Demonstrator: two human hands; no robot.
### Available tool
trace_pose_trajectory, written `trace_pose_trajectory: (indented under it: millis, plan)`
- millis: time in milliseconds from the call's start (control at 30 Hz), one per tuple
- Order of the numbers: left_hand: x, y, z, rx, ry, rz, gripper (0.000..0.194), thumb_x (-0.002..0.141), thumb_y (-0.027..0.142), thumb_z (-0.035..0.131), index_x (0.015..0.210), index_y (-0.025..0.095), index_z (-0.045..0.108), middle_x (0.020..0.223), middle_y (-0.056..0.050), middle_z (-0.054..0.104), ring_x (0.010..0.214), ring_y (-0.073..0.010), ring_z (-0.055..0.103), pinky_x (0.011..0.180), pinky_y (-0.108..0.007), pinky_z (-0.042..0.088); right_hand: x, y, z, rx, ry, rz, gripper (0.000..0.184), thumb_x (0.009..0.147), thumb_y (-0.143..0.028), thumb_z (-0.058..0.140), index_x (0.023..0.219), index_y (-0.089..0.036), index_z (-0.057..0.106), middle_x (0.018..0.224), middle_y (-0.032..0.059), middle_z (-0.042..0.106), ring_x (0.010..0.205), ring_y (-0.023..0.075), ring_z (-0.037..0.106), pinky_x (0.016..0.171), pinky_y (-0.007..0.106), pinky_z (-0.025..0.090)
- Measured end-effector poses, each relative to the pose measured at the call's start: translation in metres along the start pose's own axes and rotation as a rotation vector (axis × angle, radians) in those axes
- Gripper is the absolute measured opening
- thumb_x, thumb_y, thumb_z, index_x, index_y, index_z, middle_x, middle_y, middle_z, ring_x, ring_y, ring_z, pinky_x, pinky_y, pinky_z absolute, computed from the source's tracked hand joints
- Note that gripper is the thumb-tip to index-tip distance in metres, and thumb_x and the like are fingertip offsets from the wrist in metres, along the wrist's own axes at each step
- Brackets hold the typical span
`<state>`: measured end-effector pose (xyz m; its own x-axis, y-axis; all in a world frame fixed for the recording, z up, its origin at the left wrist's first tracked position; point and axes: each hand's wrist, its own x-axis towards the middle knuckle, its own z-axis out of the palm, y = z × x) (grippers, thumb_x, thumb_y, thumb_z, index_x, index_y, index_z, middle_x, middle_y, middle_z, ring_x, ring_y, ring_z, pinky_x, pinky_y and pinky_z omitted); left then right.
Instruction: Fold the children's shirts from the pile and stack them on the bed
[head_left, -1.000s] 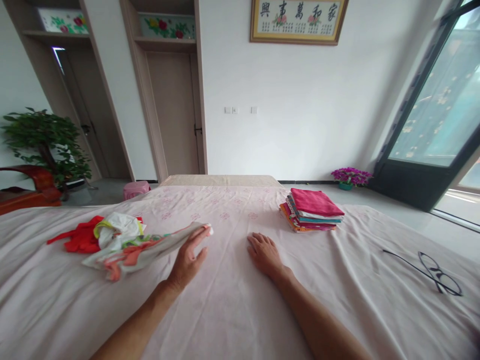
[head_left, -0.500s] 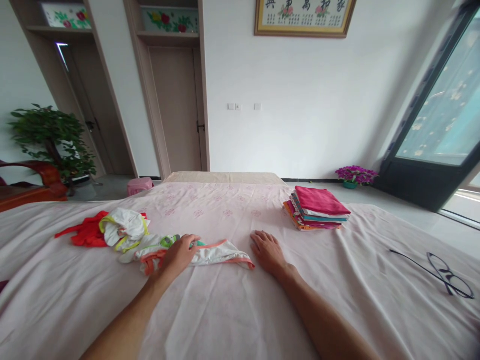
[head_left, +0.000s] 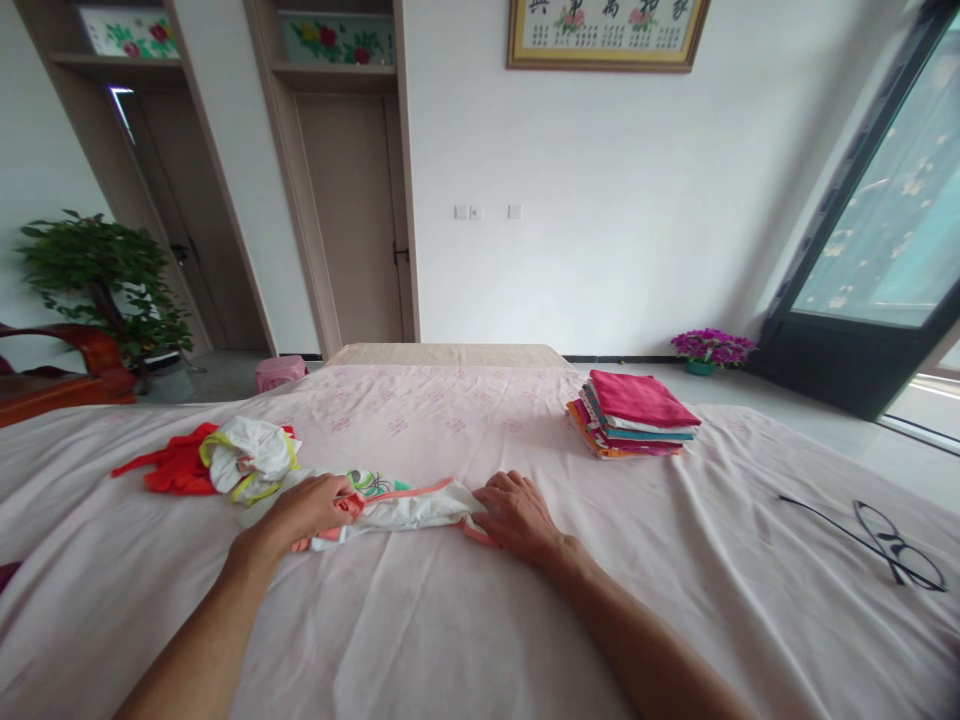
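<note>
A small white garment with orange trim and a green print (head_left: pixel 420 510) lies crumpled on the pinkish bedsheet (head_left: pixel 420 620). Bunched in the closed fingers of my left hand (head_left: pixel 311 512) is part of its orange edging. At the other end, my right hand (head_left: pixel 521 517) has its fingers curled onto the garment's narrow tip. Part of the cloth is hidden under both hands. Beyond my left hand, a white piece of clothing with yellow-green trim (head_left: pixel 251 455) rests in a crumpled heap on a red one (head_left: pixel 176 465).
To the right is a stack of folded cloths with a dark pink one on top (head_left: pixel 645 400). Black-framed glasses (head_left: pixel 892 545) lie farther right on the sheet. A pink stool (head_left: pixel 280 373) stands past the far left edge, near a potted plant (head_left: pixel 105 285).
My left hand has moved left along the garment and gripped its orange edging. My right hand has shifted left from the bare sheet onto the garment's right end.
</note>
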<state>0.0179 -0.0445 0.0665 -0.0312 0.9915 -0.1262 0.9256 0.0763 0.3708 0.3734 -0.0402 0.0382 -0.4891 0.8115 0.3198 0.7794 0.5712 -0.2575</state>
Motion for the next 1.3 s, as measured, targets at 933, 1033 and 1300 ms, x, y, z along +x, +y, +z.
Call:
trace_pose_trajectory:
  millis: [933,1033,1300]
  plan:
    - [0.001,0.047,0.008,-0.742,0.261,0.128,0.023,0.07,0.027,0.05,0.088,0.019,0.062,0.053,0.005,0.058,0.049,-0.0144,0.056,0.048,-0.021,0.04,0.004,0.035,0.004,0.298,0.512,0.081,0.035,0.07,-0.012,0.052,0.101,-0.022,0.063,0.102,0.0062,0.064,0.101,0.0242,0.056,0.092,0.039,0.043]
    - [-0.01,0.072,0.019,-0.885,0.204,0.18,0.017,0.07,0.029,0.052,0.081,0.019,0.06,0.054,0.006,0.056,0.048,-0.0126,0.054,0.045,-0.02,0.039,0.003,-0.002,-0.002,0.363,0.368,-0.088,0.032,0.079,-0.018,0.057,0.11,-0.024,0.061,0.105,0.0058,0.063,0.091,0.0196,0.06,0.084,0.034,0.047]
    - [-0.032,0.117,0.054,-0.703,0.192,0.406,0.014,0.075,0.024,0.053,0.085,0.022,0.063,0.078,-0.001,0.068,0.074,-0.0178,0.063,0.069,-0.027,0.049,0.005,-0.058,0.012,0.853,0.11,0.054,0.04,0.084,-0.044,0.064,0.117,-0.023,0.061,0.093,0.0033,0.069,0.069,0.0144,0.063,0.064,0.027,0.051]
